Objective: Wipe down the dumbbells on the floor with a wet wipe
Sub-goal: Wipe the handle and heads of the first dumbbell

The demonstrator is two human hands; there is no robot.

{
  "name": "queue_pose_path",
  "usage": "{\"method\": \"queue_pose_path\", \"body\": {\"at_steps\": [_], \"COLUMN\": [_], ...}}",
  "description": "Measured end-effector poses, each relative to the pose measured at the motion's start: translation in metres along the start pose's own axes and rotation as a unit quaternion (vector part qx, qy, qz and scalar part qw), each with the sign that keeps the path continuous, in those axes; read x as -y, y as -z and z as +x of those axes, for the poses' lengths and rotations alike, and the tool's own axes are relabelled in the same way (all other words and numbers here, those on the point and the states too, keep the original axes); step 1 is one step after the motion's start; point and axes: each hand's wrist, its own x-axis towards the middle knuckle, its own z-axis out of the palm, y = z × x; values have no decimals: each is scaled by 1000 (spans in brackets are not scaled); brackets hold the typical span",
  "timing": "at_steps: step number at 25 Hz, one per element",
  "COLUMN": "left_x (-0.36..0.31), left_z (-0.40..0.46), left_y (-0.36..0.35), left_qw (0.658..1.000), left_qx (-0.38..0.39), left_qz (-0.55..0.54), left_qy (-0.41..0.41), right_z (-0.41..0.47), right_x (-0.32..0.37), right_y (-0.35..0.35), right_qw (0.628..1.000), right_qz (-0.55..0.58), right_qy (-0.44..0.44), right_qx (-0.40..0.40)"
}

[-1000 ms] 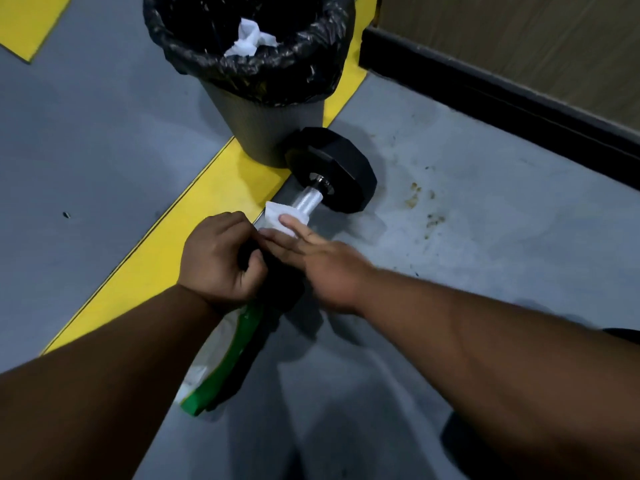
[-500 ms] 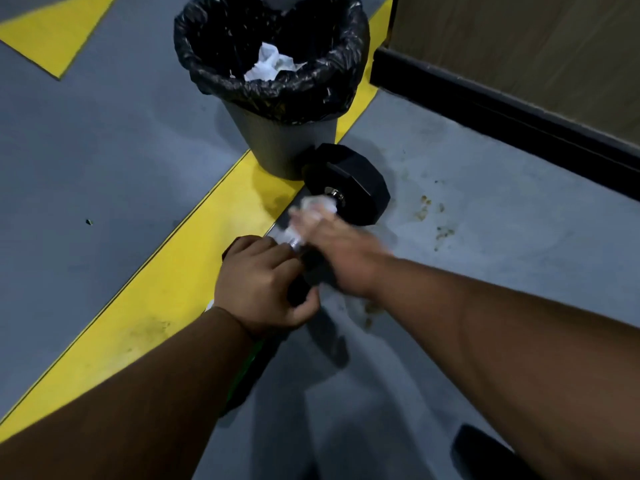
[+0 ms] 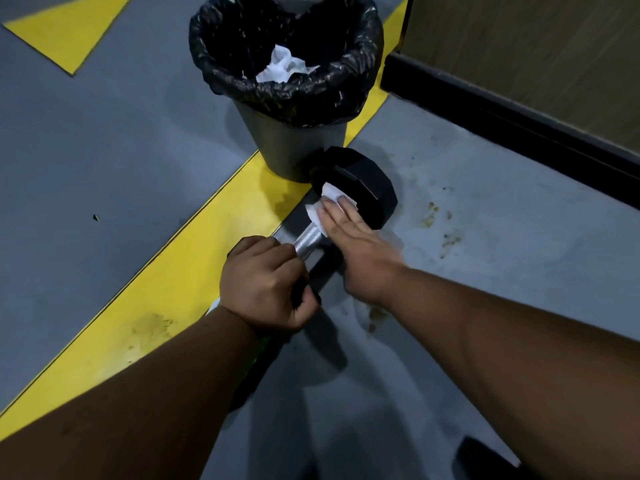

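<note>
Head view, gym floor: right hand (image 3: 360, 251) laid flat, fingers straight and together, pressing a white wet wipe (image 3: 329, 199) against the inner face of the far head (image 3: 363, 188) of a black hex dumbbell (image 3: 360, 185). Left hand (image 3: 266, 285) curled around the near end of the same dumbbell, steadying it, with the knurled chrome handle (image 3: 310, 239) bare between the two hands. Dumbbell lying on the grey floor (image 3: 485, 237) beside a yellow floor stripe (image 3: 166, 271), far head touching or just short of the black-lined trash bin (image 3: 287, 147); cannot tell which. Crumpled white wipes (image 3: 284, 67) already inside the bin.

Step in hand, by the look of it: wiping the far head where it joins the handle. Near head hidden under the left hand, so its state unknown. Next move likely calls for sweeping the wipe round the head's outer facets, with a roll of the dumbbell from the gripping hand to bring the underside up. Wipe trapped under the fingertips, just beyond them at its top edge, folded partly over the handle's far end. Brownish stains on the floor near the right forearm. Another dark object at the lower right edge, too cropped to name.
</note>
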Motion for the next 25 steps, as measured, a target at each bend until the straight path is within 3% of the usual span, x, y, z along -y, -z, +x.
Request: {"method": "queue_pose_path", "body": {"at_steps": [4,6,9,15,19,20,25], "left_x": [0,-1,0,1,2,2,3], "left_z": [1,2,0,2,2,2,2], "left_y": [-1,-1,-1,-1,0,0,2], "left_qw": [1000,999,1000,999,1000,1000,999], "left_qx": [-25,-26,-6,-24,-8,-8,-18], "left_qz": [-9,-14,-10,-22,-20,-19,-26], "left_qy": [-14,-13,0,-13,-1,-2,-10], "right_z": [-25,-13,0,-17,9,7,-13], "right_x": [18,8,-2,13,-10,-5,14], "right_y": [-32,-15,8,-34,-1,-2,-43], "right_qw": [986,990,1000,984,1000,999,984], "right_qz": [13,-16,-3,52,7,5,33], "right_qy": [158,131,-7,172,12,11,175], "right_qx": [52,51,5,20,-20,-43,15]}}
